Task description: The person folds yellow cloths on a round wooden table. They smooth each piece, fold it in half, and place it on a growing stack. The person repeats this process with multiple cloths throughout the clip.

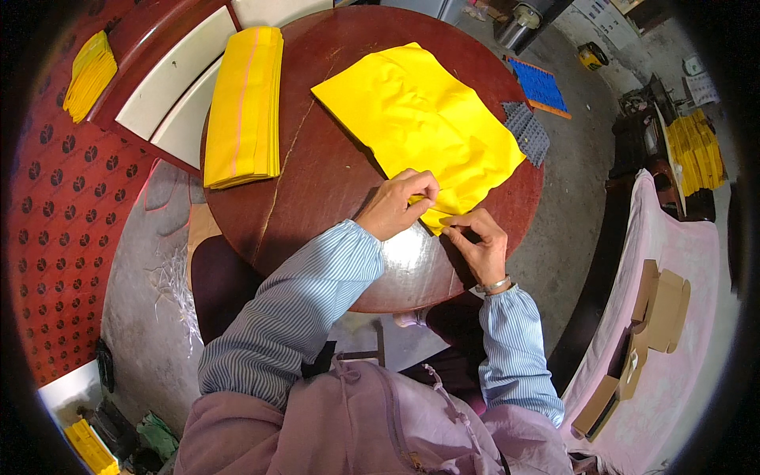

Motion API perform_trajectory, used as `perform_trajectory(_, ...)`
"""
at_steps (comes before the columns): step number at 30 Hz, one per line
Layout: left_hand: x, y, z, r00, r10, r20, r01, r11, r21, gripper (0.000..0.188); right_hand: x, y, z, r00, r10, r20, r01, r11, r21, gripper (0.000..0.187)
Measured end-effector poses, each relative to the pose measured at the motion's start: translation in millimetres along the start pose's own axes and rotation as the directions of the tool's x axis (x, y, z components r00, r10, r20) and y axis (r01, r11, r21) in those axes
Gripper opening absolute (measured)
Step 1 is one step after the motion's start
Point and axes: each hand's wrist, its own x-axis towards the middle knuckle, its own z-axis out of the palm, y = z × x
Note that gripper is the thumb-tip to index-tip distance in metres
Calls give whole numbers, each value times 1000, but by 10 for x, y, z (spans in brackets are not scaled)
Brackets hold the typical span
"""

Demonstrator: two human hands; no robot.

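Observation:
A bright yellow sheet [439, 119], thin and creased like cloth or a soft bag, lies across the round red-brown table [324, 190]. My left hand [400, 204] is closed in a pinch at its near edge. Just to the right, my right hand [481, 245] pinches the sheet's near corner between thumb and fingers. A small flap of yellow sticks out between the two hands. On the table's left lies a thick stack of folded yellow sheets [245, 107], with a pink line running along the top one.
A dark grey textured mat [526, 132] hangs at the table's right edge, near a blue panel [540, 85]. Open cardboard boxes [669, 313] lie on a pink-covered bench [697, 261] at right. More yellow bundles [89, 77] sit far left. White strips [176, 289] litter the floor.

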Motion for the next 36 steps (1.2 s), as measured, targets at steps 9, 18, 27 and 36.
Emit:
perform_trajectory(9,0,-91,-23,993,115,11,-116,993,25,7,-6,9,14,996,84,-17,-83,995,50,17)
perform_trajectory(18,-31,-5,-15,994,102,35,-104,992,68,12,-4,-13,7,993,117,-1,-117,990,85,19)
perform_trajectory(27,-4,21,-7,1000,12,-8,-13,999,-30,7,5,-12,10,1000,5,-15,-4,999,50,17)
perform_trajectory(36,-6,-78,-36,994,106,30,-107,994,31,9,-11,15,19,994,109,-6,-108,992,70,17)
